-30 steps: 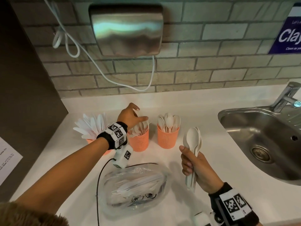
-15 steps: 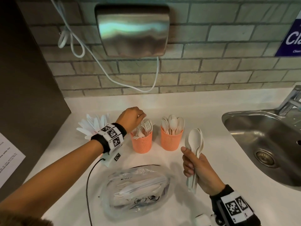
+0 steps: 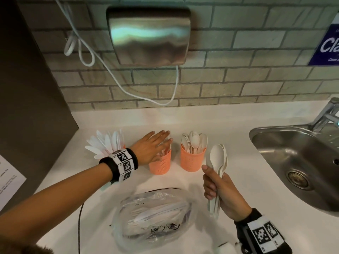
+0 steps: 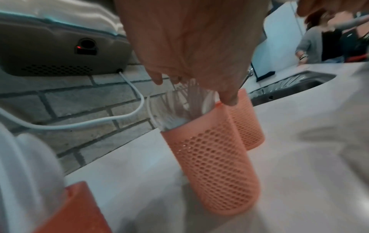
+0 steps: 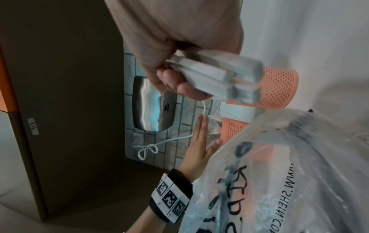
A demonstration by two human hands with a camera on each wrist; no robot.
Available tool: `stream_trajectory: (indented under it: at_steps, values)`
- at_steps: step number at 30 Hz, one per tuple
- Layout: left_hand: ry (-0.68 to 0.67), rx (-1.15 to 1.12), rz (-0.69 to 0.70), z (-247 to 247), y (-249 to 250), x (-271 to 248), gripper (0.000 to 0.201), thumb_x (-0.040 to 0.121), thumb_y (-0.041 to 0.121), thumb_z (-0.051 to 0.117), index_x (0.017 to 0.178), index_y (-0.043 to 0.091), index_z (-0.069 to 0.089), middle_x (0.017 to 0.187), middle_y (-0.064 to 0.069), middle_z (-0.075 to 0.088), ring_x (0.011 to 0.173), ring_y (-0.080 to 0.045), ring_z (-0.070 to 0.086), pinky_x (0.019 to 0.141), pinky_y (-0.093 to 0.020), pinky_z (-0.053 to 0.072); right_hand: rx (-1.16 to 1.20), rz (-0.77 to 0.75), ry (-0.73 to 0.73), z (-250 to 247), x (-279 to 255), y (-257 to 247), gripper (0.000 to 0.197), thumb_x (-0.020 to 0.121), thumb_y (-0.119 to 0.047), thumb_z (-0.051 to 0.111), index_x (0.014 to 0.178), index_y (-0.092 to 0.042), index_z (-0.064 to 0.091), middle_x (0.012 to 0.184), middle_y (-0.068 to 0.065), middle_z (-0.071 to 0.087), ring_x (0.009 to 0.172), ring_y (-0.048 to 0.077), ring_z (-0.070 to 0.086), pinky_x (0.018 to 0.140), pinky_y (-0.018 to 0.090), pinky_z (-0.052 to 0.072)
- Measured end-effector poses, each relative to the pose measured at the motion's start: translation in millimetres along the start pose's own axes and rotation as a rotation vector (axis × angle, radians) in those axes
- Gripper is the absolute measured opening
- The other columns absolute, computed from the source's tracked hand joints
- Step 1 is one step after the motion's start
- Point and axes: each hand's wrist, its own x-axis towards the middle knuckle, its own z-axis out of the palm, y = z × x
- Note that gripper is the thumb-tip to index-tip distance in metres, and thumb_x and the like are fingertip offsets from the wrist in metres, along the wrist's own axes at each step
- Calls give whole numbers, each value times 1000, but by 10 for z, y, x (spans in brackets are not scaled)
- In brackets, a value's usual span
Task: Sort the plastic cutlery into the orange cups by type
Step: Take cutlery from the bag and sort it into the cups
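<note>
Three orange mesh cups stand in a row on the white counter. The left cup (image 3: pixel 123 147) holds white knives (image 3: pixel 107 142). Over the middle cup (image 3: pixel 160 165) of forks my left hand (image 3: pixel 156 143) lies flat, fingers straight, on the fork tips (image 4: pixel 187 96). The right cup (image 3: pixel 191 159) holds spoons. My right hand (image 3: pixel 219 189) grips a bundle of white spoons (image 3: pixel 217 159) by the handles, bowls up, in front of that cup. A clear plastic bag (image 3: pixel 154 217) with more cutlery lies near the front edge.
A steel sink (image 3: pixel 300 162) with a tap (image 3: pixel 328 112) sits at the right. A hand dryer (image 3: pixel 149 35) with a white cord hangs on the brick wall. A dark panel (image 3: pixel 27 98) bounds the counter's left side. A black cable (image 3: pixel 79 222) runs beside the bag.
My left hand went from curled fingers over the middle cup to flat, straight fingers on top of the forks. The right hand has kept its spoon bundle nearly still.
</note>
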Motion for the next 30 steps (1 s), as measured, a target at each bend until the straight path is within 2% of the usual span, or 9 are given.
stream_trajectory:
  at_steps: [3, 5, 11, 14, 18, 22, 24, 27, 30]
  values:
    - [-20, -45, -30, -31, -97, 147, 63, 98, 42, 29, 149, 17, 2, 158, -12, -2, 146, -26, 7, 117, -40, 12, 22, -1, 21, -29, -19, -14, 41, 88, -25, 55, 54, -18, 34, 44, -4, 26, 35, 8, 26, 39, 20, 28]
    - [-66, -131, -78, -68, -126, 210, 60, 100, 40, 26, 149, 20, -1, 158, -8, -10, 146, -23, 0, 118, -37, 6, 27, 0, 31, -40, -23, -21, 40, 88, -26, 55, 55, -18, 34, 44, -4, 25, 35, 8, 26, 38, 19, 28]
    - [-9, -530, -234, -46, -76, 297, 47, 101, 34, 25, 147, 22, 23, 156, -6, 19, 141, -22, 25, 112, -31, 23, -16, -32, -3, -19, 32, -67, 27, 82, -34, 56, 72, -12, 43, 44, -3, 28, 34, 8, 28, 38, 19, 32]
    - [41, -525, -195, -57, 16, 316, 49, 102, 29, 25, 149, 21, 14, 158, -7, 10, 144, -22, 19, 115, -32, 17, -36, -56, -16, 14, 86, -75, 23, 84, -32, 56, 81, -11, 48, 44, -4, 34, 35, 9, 33, 39, 20, 36]
    - [42, -530, -189, -43, 35, 288, 47, 101, 26, 26, 147, 15, 23, 153, -5, 28, 137, -22, 32, 112, -31, 21, -79, -97, 10, 25, 170, -80, 16, 89, -24, 56, 80, -11, 54, 48, -1, 45, 38, 11, 42, 40, 23, 43]
    - [107, -561, -212, 42, -4, 268, 67, 90, 46, 14, 135, 5, 42, 140, -12, 47, 127, -24, 44, 105, -27, 29, -96, -148, 43, -24, 285, -93, 23, 89, -23, 56, 71, -10, 54, 44, -2, 43, 39, 13, 40, 43, 23, 43]
    - [77, -569, -222, 98, -42, 252, 85, 79, 59, 8, 137, 6, 39, 141, -12, 45, 132, -24, 39, 109, -29, 26, -155, -195, 73, -60, 371, -96, 35, 90, -28, 55, 59, -12, 49, 41, -4, 40, 42, 14, 37, 50, 26, 38]
    - [4, -556, -221, 118, -104, 241, 106, 67, 78, -4, 147, 11, 21, 154, -5, 27, 144, -20, 15, 117, -35, 9, -149, -238, 101, -83, 508, -100, 33, 87, -33, 57, 66, -13, 44, 46, -7, 36, 46, 13, 34, 56, 30, 32]
    - [91, -659, -288, -77, -82, 146, 93, 79, 73, 1, 148, 13, 13, 156, -4, 20, 146, -16, 7, 117, -33, 2, -120, -293, 123, -67, 642, -153, 30, 85, -32, 58, 66, -12, 45, 46, -6, 36, 42, 11, 37, 50, 25, 37]
